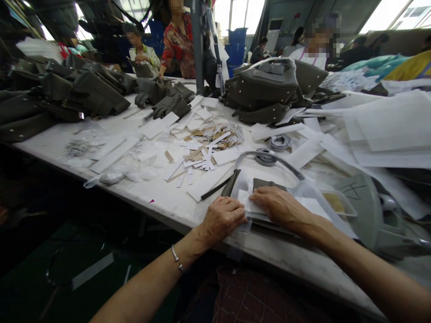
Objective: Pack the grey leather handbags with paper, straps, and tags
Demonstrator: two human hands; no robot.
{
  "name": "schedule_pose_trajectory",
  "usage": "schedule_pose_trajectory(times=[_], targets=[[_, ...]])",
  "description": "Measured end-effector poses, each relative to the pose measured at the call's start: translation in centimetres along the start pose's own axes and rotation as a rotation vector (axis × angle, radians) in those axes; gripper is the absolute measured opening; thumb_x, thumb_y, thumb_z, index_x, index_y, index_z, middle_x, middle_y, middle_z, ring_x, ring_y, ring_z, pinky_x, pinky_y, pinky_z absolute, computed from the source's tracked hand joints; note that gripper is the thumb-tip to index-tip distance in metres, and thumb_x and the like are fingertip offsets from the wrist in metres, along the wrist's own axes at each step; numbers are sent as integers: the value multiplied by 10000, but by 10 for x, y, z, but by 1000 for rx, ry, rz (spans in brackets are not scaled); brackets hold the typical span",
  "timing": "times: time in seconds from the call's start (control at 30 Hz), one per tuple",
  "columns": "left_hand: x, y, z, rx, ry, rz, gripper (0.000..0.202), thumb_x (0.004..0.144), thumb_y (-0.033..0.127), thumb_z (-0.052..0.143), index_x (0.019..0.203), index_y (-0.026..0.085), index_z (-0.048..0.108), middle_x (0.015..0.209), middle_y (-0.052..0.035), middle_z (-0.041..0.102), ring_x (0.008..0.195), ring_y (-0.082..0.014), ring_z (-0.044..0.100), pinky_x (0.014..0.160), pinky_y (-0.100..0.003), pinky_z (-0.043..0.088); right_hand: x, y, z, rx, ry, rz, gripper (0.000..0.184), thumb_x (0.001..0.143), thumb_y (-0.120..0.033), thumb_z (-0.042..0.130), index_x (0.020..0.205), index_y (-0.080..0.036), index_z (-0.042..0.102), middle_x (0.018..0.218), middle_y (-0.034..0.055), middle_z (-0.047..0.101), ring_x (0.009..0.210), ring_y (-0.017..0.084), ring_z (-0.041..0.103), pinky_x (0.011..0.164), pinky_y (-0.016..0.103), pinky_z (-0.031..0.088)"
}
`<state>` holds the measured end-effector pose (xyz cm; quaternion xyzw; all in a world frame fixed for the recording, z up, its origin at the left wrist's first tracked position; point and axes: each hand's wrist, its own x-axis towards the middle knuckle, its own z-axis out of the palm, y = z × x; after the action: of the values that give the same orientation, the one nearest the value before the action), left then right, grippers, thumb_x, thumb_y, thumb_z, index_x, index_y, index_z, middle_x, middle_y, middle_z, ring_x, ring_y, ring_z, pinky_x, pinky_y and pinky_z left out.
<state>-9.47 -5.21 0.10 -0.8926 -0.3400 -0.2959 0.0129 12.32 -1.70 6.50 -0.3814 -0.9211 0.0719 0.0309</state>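
Observation:
At the table's front edge, my left hand (225, 220) has its fingers curled together over the near end of a white sheet (247, 199). My right hand (278, 204) presses bent fingers onto the same sheet's right side. Beneath the sheet lies a dark olive leather-like bag piece (267, 183), mostly hidden by my hands. Thin translucent wrap (243, 181) stands around it and hangs over the table edge below my left hand. A dark strap (215, 190) sticks out to the left. Behind arches a grey strip (286, 161). What my fingertips pinch is partly hidden.
Paper and cardboard scraps (212, 139) cover the middle of the white table (141, 197). Olive bags (84, 85) pile up at the left, others (266, 87) at the back. White sheets (397, 125) and a plastic tub (340, 202) lie right. A metal post (198, 49) and co-workers stand beyond.

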Motion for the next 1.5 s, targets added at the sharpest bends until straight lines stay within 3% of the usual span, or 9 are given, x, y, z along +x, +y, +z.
schedule_pose_trajectory(times=[0.17, 0.33, 0.53, 0.63, 0.73, 0.87, 1.0, 1.2, 1.5], targets=[[0, 1, 0, -32, 11, -24, 215, 959, 395, 560, 1001, 191, 612, 990, -36, 707, 956, -184, 645, 845, -328, 466, -11, -16, 8, -140, 191, -84, 238, 825, -34, 517, 911, -160, 700, 955, 115, 705, 977, 256, 631, 934, 428, 478], [-2, 1, 1, -4, 5, 6, 170, 994, 290, 503, 1118, 232, 604, 1010, -8, 709, 1006, -175, 631, 872, -325, 440, -27, -28, 24, 99, 417, -200, 317, 860, -6, 432, 985, -176, 669, 1014, 85, 711, 974, 191, 655, 925, 368, 533], [-3, -3, 3, -1, -29, 33, 187, 995, 256, 485, 1113, 240, 628, 1014, -20, 698, 1045, -164, 605, 909, -317, 435, -63, -61, 50, 181, 329, -308, 238, 960, -167, 461, 1122, -192, 634, 1020, 85, 720, 945, 203, 643, 832, 370, 524], [-3, -3, 3, 8, -40, 41, 195, 991, 256, 488, 1122, 235, 630, 1021, -23, 695, 1056, -173, 596, 909, -326, 437, -65, -75, 77, 70, 351, -233, 304, 971, -170, 434, 1226, -174, 602, 1113, 105, 702, 1018, 240, 617, 860, 401, 489], [-3, -2, 3, 34, -47, 39, 206, 993, 275, 482, 1123, 232, 637, 1022, -29, 687, 1055, -179, 591, 905, -335, 443, -58, -81, 93, 48, 409, -94, 260, 961, -181, 468, 1160, -180, 637, 1013, 95, 703, 907, 230, 603, 791, 382, 462], [-4, 1, 5, 53, -41, 41, 300, 971, 275, 519, 1262, 290, 593, 1027, -34, 662, 1045, -186, 578, 915, -341, 453, -49, -82, 93, 152, 534, -80, 172, 945, -189, 511, 987, -207, 677, 927, 70, 700, 884, 214, 597, 764, 364, 469], [-7, 3, 6, 69, -15, 53, 370, 955, 240, 531, 1317, 313, 563, 1056, -45, 637, 1084, -204, 556, 958, -358, 447, -48, -76, 91, 338, 627, -158, 232, 924, -76, 474, 1033, -190, 645, 1024, 80, 711, 1013, 202, 629, 864, 351, 523], [-9, 8, 14, 99, 24, 14, 376, 954, 228, 529, 1316, 322, 565, 1061, -41, 619, 1063, -200, 559, 971, -373, 449, -56, -78, 93, 473, 656, -123, 268, 901, -49, 455, 1027, -211, 627, 878, 56, 719, 811, 176, 689, 723, 286, 580], [-7, 15, 21, 74, 82, -54, 366, 950, 210, 523, 1314, 254, 525, 1060, -49, 645, 1049, -201, 581, 958, -392, 463, -68, -93, 81, 522, 628, -87, 267, 898, -36, 449, 1023, -220, 598, 846, 46, 713, 790, 171, 690, 715, 273, 575]])
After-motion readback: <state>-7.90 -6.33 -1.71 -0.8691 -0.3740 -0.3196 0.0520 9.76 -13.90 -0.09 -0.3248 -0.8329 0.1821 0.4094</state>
